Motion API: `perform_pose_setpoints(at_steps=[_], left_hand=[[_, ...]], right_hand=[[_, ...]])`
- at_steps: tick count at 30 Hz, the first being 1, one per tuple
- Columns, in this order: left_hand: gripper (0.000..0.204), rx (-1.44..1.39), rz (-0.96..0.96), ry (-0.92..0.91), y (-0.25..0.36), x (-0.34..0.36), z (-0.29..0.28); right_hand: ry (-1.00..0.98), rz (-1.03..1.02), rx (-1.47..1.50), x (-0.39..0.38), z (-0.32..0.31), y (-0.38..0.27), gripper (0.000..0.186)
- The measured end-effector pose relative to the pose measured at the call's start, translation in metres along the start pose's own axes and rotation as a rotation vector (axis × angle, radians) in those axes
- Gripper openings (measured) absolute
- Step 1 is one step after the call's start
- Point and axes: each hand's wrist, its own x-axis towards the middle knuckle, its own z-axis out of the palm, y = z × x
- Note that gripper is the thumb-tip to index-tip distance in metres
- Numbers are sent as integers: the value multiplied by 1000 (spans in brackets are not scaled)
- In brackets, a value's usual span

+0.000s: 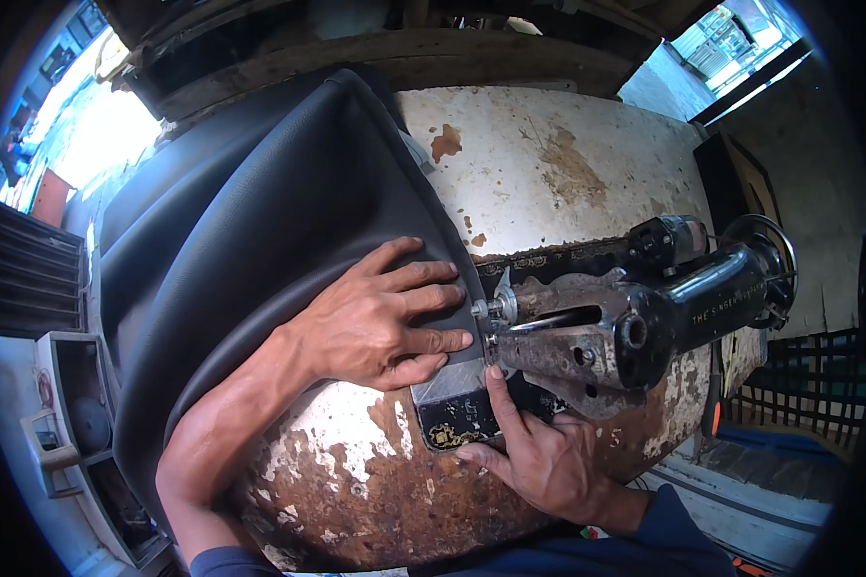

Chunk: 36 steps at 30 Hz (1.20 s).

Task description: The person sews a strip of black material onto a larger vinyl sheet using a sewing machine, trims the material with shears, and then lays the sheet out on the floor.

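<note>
A large sheet of black grained leather-like material [260,192] drapes over the worktable [548,163], its folded edge beside the needle area of an old black sewing machine [683,308]. My left hand [385,317] lies open on the material, fingers spread and pointing toward the machine's presser foot [491,337]. My right hand [539,462] is at the front of the machine bed [447,423], index finger stretched up to the plate just below the presser foot, thumb at the bed's front edge, other fingers bent. I see nothing held in it.
The tabletop is worn, with peeling white paint and rust-brown patches. A wooden beam [404,53] runs behind it. A pale cabinet [72,433] and a dark slatted panel [24,274] stand at the left. A dark grid [799,385] and a board [799,183] are at the right.
</note>
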Motion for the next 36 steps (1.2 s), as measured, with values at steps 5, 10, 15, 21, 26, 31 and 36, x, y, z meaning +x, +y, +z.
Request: perform_pose_setpoints(at_steps=[5,10,15,21,26,31,36], left_hand=[[33,15,-39,23,-2,-5,5],[35,48,-53,24,3,6,1],[35,55,-63,-21,3,-3,-3],[38,64,-15,-66,18,3,5],[38,49,-33,-59,25,-2,5],[35,30,-35,-64,26,0,3],[36,44,-68,-44,19,0,4]], right_hand=[[-41,72,232,2,-4,8,68],[255,236,676,31,3,70,36],[-83,301,1586,111,-38,70,26],[-51,248,1819,108,-35,74,29],[-137,250,1817,113,-32,79,30],[-114,260,1867,111,-30,78,32],[-111,212,1884,104,-36,81,30]])
